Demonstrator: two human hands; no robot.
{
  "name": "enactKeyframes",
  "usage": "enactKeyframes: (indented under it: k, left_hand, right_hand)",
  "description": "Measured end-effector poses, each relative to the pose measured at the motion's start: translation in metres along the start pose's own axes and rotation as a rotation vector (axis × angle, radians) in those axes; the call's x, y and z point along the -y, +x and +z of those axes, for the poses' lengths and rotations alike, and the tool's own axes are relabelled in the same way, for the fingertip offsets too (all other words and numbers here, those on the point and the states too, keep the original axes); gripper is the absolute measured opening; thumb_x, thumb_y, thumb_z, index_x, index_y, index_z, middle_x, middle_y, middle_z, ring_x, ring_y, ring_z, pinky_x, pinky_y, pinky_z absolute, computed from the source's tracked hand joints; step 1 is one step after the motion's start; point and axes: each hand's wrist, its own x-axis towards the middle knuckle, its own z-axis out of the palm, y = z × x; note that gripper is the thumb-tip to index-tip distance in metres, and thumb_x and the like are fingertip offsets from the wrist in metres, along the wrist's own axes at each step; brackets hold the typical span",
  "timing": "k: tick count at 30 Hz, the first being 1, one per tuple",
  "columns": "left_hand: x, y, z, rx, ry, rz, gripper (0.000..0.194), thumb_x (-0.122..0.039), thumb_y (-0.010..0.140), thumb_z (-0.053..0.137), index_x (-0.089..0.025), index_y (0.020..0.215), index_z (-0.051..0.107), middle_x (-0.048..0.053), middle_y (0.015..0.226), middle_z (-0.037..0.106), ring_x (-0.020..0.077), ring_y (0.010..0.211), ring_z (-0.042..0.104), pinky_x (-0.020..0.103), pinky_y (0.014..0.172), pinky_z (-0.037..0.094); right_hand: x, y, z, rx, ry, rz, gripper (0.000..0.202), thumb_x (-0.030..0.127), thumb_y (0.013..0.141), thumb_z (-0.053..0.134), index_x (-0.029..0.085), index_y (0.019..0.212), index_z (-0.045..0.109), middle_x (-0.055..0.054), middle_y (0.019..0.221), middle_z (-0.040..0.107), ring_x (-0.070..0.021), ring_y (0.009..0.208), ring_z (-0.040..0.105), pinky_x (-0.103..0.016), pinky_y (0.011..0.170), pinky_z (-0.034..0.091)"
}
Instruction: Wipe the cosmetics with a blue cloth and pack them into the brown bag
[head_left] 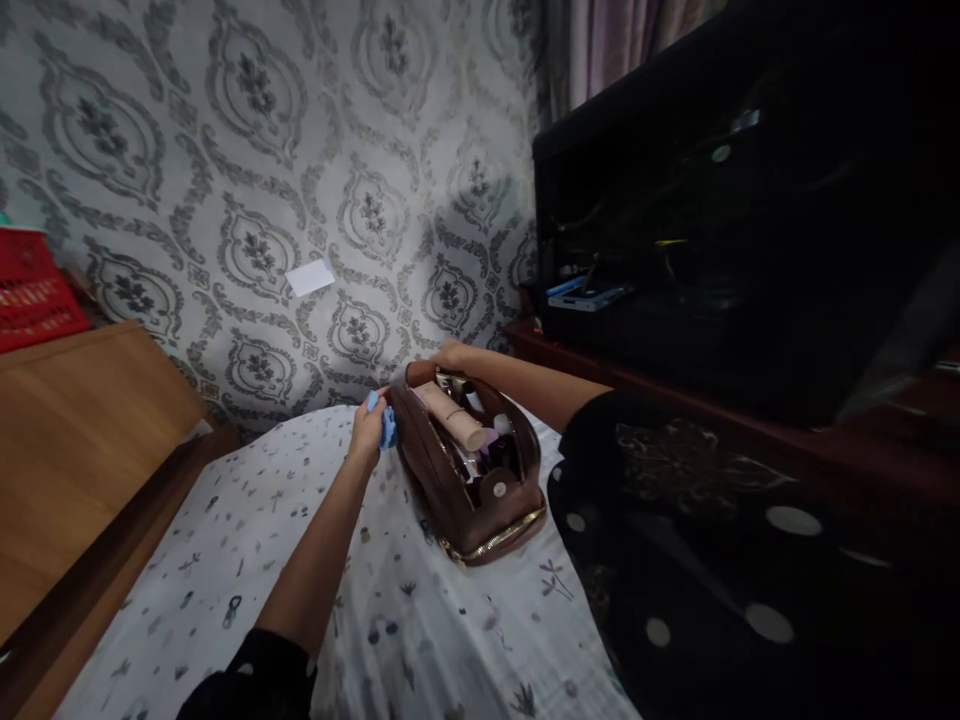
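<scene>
A brown leather-look cosmetic bag [469, 522] with a gold zip lies open on the bed, its mouth facing up. Inside it I see a beige tube [454, 418] lying on several small items, partly in shadow. My left hand [366, 432] is closed on a light blue cloth [387, 425] beside the bag's left wall. At the far end of the bag, my right hand [450, 356] grips the rim; some of its fingers are hidden.
A printed white sheet [300, 550] covers the bed. On the left stands a wooden board [82, 430] with a red basket [37, 290] behind it. A large black screen-like case [712, 220] rises on the right. Patterned wallpaper [255, 120] lies behind.
</scene>
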Motion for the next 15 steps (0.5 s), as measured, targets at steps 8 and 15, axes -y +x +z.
enactKeyframes:
  k: [8, 15]
  left_hand:
    - [0.004, 0.005, -0.002, 0.012, -0.015, 0.026, 0.033, -0.031, 0.078, 0.056, -0.019, 0.103, 0.072, 0.005, 0.095, 0.074, 0.0176, 0.091, 0.068, 0.031, 0.088, 0.052]
    - [-0.012, 0.01, 0.006, -0.076, 0.159, 0.097, 0.034, -0.042, 0.085, 0.053, -0.016, 0.095, 0.072, 0.006, 0.082, 0.071, 0.0204, 0.08, 0.066, 0.033, 0.078, 0.052]
  right_hand:
    - [-0.003, 0.019, 0.006, 0.11, 0.424, 0.26, 0.038, 0.037, 0.096, 0.061, 0.017, 0.128, 0.058, -0.01, 0.128, 0.061, -0.0233, 0.109, 0.064, -0.045, 0.09, 0.056]
    - [0.004, 0.001, -0.011, 0.136, 0.686, 0.138, 0.023, 0.023, 0.075, 0.08, 0.014, 0.095, 0.072, -0.007, 0.098, 0.076, -0.0187, 0.088, 0.069, -0.037, 0.089, 0.051]
